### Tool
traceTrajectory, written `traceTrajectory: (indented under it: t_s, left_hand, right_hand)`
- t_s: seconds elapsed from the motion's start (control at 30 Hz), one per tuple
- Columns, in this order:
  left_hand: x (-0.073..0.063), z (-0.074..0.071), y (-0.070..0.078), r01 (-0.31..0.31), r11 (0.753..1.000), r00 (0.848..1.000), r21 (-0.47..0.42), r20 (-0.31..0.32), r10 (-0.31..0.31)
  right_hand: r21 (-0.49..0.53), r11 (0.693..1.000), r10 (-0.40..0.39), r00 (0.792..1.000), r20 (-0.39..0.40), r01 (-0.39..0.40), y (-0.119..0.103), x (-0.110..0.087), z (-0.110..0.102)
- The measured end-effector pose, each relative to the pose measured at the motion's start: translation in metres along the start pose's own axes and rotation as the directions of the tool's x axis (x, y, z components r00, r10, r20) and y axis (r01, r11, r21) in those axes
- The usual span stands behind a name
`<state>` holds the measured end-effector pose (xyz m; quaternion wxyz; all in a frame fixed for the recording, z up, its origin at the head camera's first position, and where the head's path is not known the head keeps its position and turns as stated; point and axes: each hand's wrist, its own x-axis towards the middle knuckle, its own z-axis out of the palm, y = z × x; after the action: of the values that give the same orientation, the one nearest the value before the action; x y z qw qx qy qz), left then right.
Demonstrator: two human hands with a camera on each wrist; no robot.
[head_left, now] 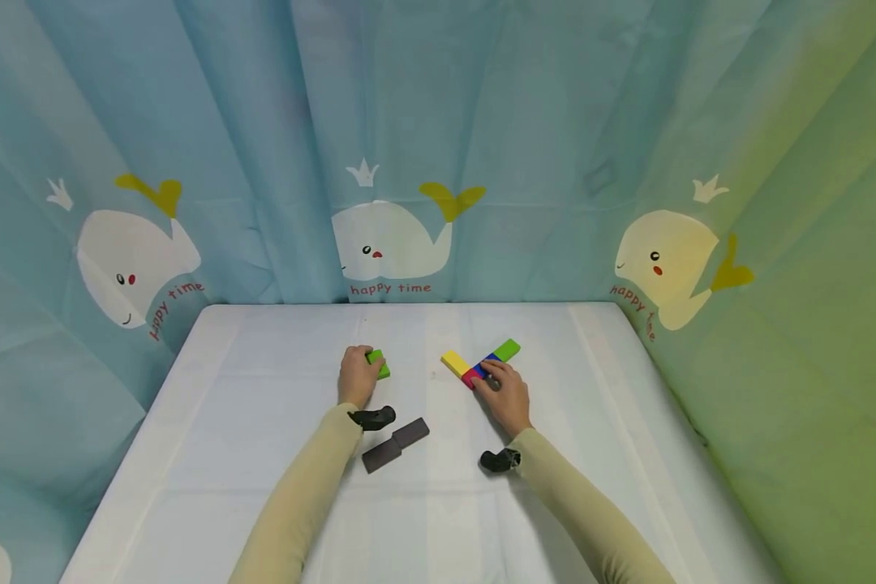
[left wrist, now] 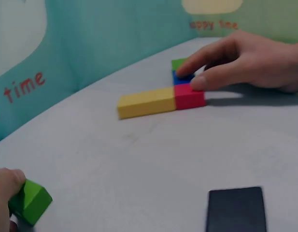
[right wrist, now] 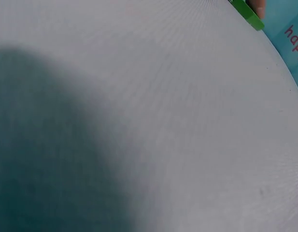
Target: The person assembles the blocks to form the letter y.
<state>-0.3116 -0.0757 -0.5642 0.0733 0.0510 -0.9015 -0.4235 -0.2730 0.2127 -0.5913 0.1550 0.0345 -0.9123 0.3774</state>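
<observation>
Leftmost green block [head_left: 381, 365], long axis apparently toward far left

Blocks [head_left: 454, 364] coloured yellow, red, blue and green
Two other blocks [head_left: 410, 433] are coloured dark grey; the blue-green curtain [head_left: 248, 81] is printed with yellow-tailed white whales [head_left: 401, 243] and red lettering [head_left: 380, 289].

White worktop [head_left: 212, 503] is bounded along far, left and right edges by blue curtains [head_left: 248, 89], printed with white whales [head_left: 401, 235] and red "happy time" lettering [head_left: 372, 289]. Yellow-green tint seen past right edge.
</observation>
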Motion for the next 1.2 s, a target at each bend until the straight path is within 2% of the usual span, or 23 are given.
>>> traceTrajectory:
  t_s: [0.1,0.17,0.27,0.4,0.5,0.57,0.63,0.77,0.9,1.07,1.2]
  left_hand:
    - [-0.003,0.000,0.009,-0.017,1.000,0.998,0.008,0.066,0.017]
    - [-0.004,-0.001,0.014,-0.046,0.999,0.991,0.017,0.130,0.043]
    - [-0.004,-0.003,0.021,-0.094,0.995,0.970,0.033,0.226,0.084]
    - [-0.003,-0.003,0.025,-0.158,0.985,0.939,0.067,0.319,0.129]
    - [-0.003,-0.002,0.027,-0.204,0.974,0.918,0.094,0.363,0.158]
    - [-0.003,0.000,0.027,-0.217,0.971,0.913,0.098,0.372,0.166]
    - [-0.004,0.002,0.027,-0.220,0.971,0.917,0.094,0.360,0.173]
    - [-0.006,0.010,0.026,-0.194,0.980,0.944,0.048,0.282,0.173]
    - [-0.007,0.020,0.026,-0.177,0.984,0.963,-0.013,0.203,0.176]
    - [-0.008,0.033,0.031,-0.110,0.991,0.984,-0.074,0.132,0.119]
    - [-0.009,0.041,0.037,-0.080,0.994,0.988,-0.068,0.124,0.088]
  right_hand:
    - [-0.004,1.000,0.003,1.000,0.007,-0.003,0.000,0.000,0.001]
    - [-0.008,1.000,0.005,1.000,0.008,-0.005,0.000,0.001,0.001]
    - [-0.009,1.000,0.009,1.000,0.006,-0.009,0.000,0.001,0.000]
    - [-0.004,1.000,0.008,1.000,0.012,-0.008,0.000,0.001,-0.001]
    - [0.002,1.000,-0.002,1.000,0.010,0.002,0.000,0.001,-0.001]
    - [0.007,1.000,-0.009,1.000,0.005,0.009,0.000,0.001,-0.001]
    - [0.013,1.000,-0.013,1.000,0.001,0.013,0.000,0.001,-0.001]
    - [0.019,1.000,-0.010,1.000,0.003,0.010,0.001,0.000,-0.001]
    - [0.014,1.000,-0.004,1.000,0.008,0.004,0.002,0.000,-0.001]
    - [0.014,1.000,-0.013,1.000,0.006,0.013,0.002,0.000,-0.001]
    - [0.001,1.000,-0.022,1.000,0.002,0.022,0.001,0.001,-0.001]
